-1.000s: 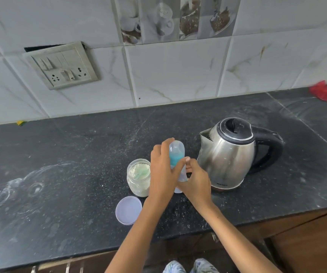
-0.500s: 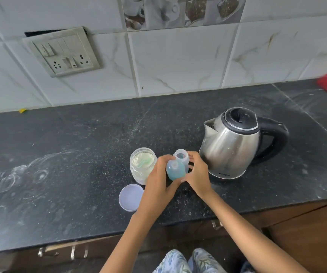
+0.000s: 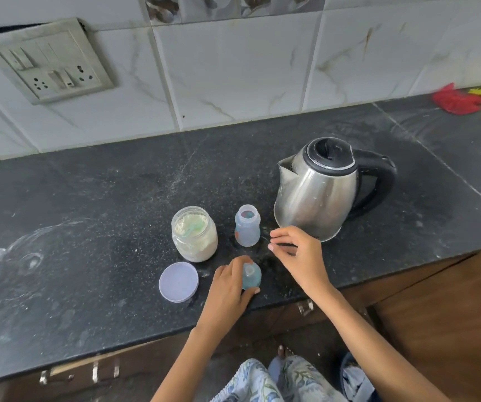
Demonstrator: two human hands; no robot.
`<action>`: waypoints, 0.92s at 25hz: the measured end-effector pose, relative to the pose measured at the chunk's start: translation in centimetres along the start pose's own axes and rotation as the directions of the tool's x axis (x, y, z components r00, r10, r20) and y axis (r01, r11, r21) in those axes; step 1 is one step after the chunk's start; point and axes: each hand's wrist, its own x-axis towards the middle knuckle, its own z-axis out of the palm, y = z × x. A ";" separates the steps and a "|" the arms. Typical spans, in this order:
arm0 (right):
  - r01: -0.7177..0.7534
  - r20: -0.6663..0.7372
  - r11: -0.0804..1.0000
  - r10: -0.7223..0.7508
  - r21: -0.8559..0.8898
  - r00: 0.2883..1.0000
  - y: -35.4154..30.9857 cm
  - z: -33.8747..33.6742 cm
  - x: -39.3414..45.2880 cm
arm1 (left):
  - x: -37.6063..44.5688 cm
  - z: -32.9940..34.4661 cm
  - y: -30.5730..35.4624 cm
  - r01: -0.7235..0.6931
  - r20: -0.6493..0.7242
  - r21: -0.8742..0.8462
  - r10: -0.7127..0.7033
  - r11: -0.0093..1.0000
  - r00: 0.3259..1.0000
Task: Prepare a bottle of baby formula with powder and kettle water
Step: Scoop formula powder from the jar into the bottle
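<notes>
bottle [image 3: 247,226] stands upright and uncapped mid-counter, between powder jar [image 3: 194,234] and kettle [image 3: 320,188], touching neither. left hand [image 3: 229,288] grips the teal cap [image 3: 251,276] near the counter's front edge, fingers and thumb curled round it, cap low at the counter; can't tell if it's touching down. right hand [image 3: 297,256] hovers just right of the bottle, in front of the kettle base, fingers loosely bent, holding nothing. jar is open, scoop [image 3: 194,229] lying in the powder. jar lid [image 3: 178,282] lies flat near the front edge, left of the left hand. counter [image 3: 88,227] is dark stone, dusted with powder. red cloth [image 3: 456,100] at far right back corner.
</notes>
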 end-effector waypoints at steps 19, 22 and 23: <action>0.535 0.615 0.809 -0.297 -0.244 0.730 -11.1 7.9 7.6 | 2.2 -7.4 -2.7 0.391 -0.489 -0.213 -0.444 0.895 0.751; 0.550 0.712 0.750 -0.153 -0.368 0.685 -12.3 8.5 8.4 | 2.8 -7.6 -2.6 0.364 -0.472 -0.312 -0.476 0.877 0.742; 0.568 0.741 0.736 -0.137 -0.368 0.658 -12.6 8.6 8.8 | 2.8 -7.7 -2.6 0.355 -0.450 -0.363 -0.496 0.862 0.743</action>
